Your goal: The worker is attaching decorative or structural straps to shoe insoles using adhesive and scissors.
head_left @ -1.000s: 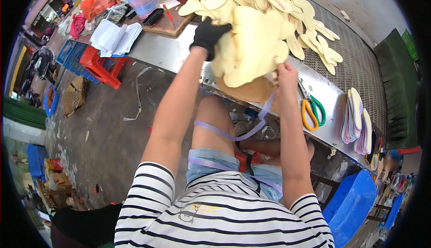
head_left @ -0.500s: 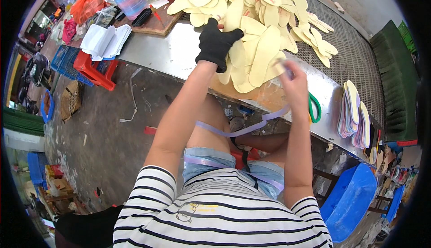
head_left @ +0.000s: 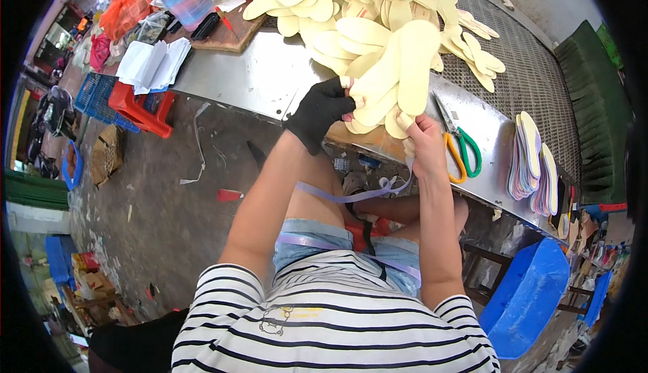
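Observation:
My left hand (head_left: 321, 111), in a black fingerless glove, is closed on the near end of some pale yellow insoles (head_left: 378, 89) at the table's front edge. My bare right hand (head_left: 428, 145) pinches the lower end of another pale yellow insole (head_left: 418, 62), which lies over the others with its far end pointing away. From below the right fingers a lilac ribbon (head_left: 398, 187) trails across to my lap. Scissors (head_left: 462, 153) with one orange and one green handle lie just right of that hand. Beyond both hands spreads a heap of loose yellow insoles (head_left: 317, 5).
Stacked coloured insoles (head_left: 524, 160) stand at the right on the metal table (head_left: 233, 79). White papers (head_left: 152, 66) lie at its left edge, above a red stool (head_left: 138, 106) and a blue crate (head_left: 101, 96). A blue tub (head_left: 526, 302) sits below right.
My left hand has come nearer and now grips insoles at the table edge. The right hand has moved left and down to an insole's end, uncovering the scissors.

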`<action>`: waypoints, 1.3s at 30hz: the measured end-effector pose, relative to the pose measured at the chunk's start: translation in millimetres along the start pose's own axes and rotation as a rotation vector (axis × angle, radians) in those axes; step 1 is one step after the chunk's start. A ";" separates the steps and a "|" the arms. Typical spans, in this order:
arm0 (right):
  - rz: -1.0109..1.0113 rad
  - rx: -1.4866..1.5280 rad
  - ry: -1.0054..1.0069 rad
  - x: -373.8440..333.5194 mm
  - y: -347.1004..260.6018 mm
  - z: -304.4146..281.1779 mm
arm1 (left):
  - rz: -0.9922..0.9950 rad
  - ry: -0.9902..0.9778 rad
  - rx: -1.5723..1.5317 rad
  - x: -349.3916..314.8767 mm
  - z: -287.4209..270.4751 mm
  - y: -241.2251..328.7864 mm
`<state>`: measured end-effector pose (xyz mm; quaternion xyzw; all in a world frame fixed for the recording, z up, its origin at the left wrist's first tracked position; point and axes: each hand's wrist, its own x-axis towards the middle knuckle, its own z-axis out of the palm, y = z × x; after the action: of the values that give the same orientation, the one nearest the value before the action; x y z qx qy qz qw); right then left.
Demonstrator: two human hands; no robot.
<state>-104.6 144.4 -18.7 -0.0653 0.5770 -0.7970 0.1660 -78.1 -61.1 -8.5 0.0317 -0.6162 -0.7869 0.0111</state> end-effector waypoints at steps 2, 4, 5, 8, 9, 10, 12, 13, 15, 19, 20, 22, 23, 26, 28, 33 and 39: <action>-0.029 -0.031 -0.017 -7.1 -0.9 -5.6 | -0.043 -0.073 -0.041 -2.3 -10.6 4.3; -0.097 -0.105 0.064 -3.8 -11.9 -35.1 | 0.031 -0.067 -0.338 -1.0 -39.8 6.6; -0.159 -0.181 0.148 -2.9 -16.3 -51.6 | 0.005 -0.054 -0.371 -1.6 -49.3 15.4; -0.162 -0.180 0.118 -8.0 -29.5 -67.4 | -0.041 0.117 -0.105 -4.1 -60.1 12.8; -0.161 -0.184 0.123 -12.3 -28.9 -63.7 | -0.003 0.204 0.234 0.0 -55.8 3.8; -0.182 -0.209 0.069 -14.9 -26.7 -55.4 | 0.284 0.394 0.789 0.2 -49.3 -2.2; -0.191 -0.277 -0.024 -28.0 -31.0 -38.0 | 0.542 0.575 1.262 -8.1 -37.5 -3.2; -0.185 -0.278 -0.018 -37.1 -35.4 -33.7 | 0.537 0.568 1.261 -14.6 -30.5 3.4; -0.124 -0.325 -0.243 -51.8 -38.5 -30.6 | 0.275 0.069 0.504 -27.4 -8.6 23.1; -0.029 -0.510 -0.396 -68.6 -28.9 -27.9 | -0.086 0.026 -0.314 -53.9 46.4 20.7; -0.146 -0.479 -0.184 -67.6 -26.4 -30.3 | 0.035 0.112 -0.296 -52.6 46.2 7.2; -0.198 -0.199 0.229 -59.0 -40.1 -47.1 | 0.030 0.043 -0.356 -58.3 42.4 20.0; -0.213 -0.047 0.286 -53.6 -54.4 -69.8 | 0.044 -0.015 -0.419 -59.8 36.9 25.7; -0.321 0.045 0.154 -50.9 -100.0 -61.9 | -0.078 -0.390 -0.225 -63.3 58.9 -12.3; -0.325 0.263 0.047 -49.4 -128.0 -45.9 | -0.203 -0.524 0.099 -71.8 92.2 -26.9; -0.790 0.578 -0.299 -74.0 -245.8 -131.2 | -0.255 -0.823 0.483 -78.9 65.5 -81.1; -0.667 0.414 -0.351 -105.9 -230.6 -132.9 | -0.104 -0.211 0.418 -75.7 2.1 -29.5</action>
<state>-88.4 364.1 164.4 -0.3481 0.3154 -0.8828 0.0045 -2.1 -47.7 -33.8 -0.0175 -0.7611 -0.6406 -0.1008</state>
